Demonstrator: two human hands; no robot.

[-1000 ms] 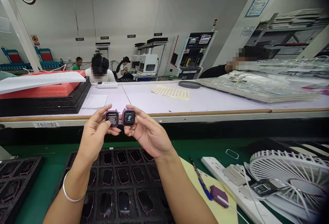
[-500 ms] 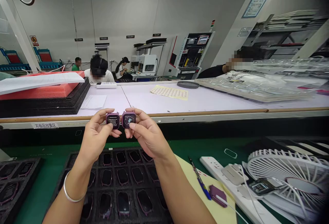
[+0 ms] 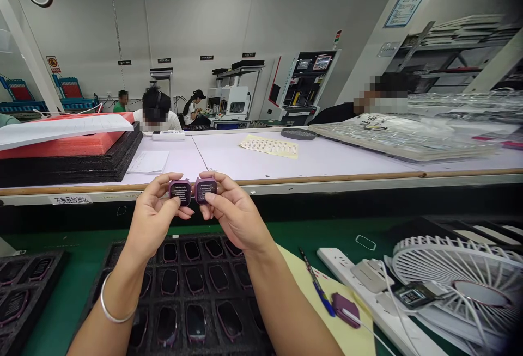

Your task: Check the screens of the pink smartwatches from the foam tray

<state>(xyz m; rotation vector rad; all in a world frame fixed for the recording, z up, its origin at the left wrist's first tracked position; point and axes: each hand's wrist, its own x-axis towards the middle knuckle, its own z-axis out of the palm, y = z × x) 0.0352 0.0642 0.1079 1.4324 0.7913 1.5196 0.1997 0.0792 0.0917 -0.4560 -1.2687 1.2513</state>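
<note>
In my left hand (image 3: 153,214) is a purple smartwatch (image 3: 180,188), its screen lit with lines of white text and my thumb on the lower part of the glass. My right hand (image 3: 232,209) grips a second purple smartwatch (image 3: 205,186) beside it, thumb on its screen, which carries a similar text list. Both watches have no straps and are held upright, nearly touching, above the bench. Beneath my forearms lies a black foam tray (image 3: 183,307) with several dark-screened watches in its slots. My arms hide parts of that tray.
Another foam tray (image 3: 53,285) of watches lies at left. On the right are yellow paper (image 3: 294,263), a pen (image 3: 316,282), a purple watch on a charging cable (image 3: 345,309), a power strip (image 3: 333,261) and a white fan (image 3: 461,274). A raised shelf (image 3: 220,154) stands ahead; several people sit beyond.
The screen of the watch in my right hand has switched from a round dial-like picture to a text list. My hands have stayed in nearly the same place.
</note>
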